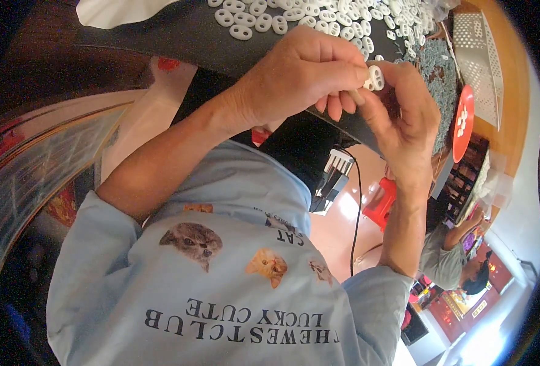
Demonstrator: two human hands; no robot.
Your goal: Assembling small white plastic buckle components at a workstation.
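Note:
Over the near edge of a dark table [178, 46], both hands meet in front of me. My right hand [407, 113] is closed, thumb and forefinger pinching a small white oval plastic piece [376, 78] with two holes. Against the left side of that piece, my left hand [315, 73] has its thumb and forefinger pressed together; what lies between them is hidden. Its other fingers curl beneath. Just beyond the hands spreads a heap of similar white oval pieces [242, 32].
A pile of small grey parts [437, 76] lies right of the white heap. Beside it are a red plate [464, 137] holding white bits and a white perforated basket [477, 67]. A white sheet-like object [117, 12] rests far left. Another person [443, 262] is at the right.

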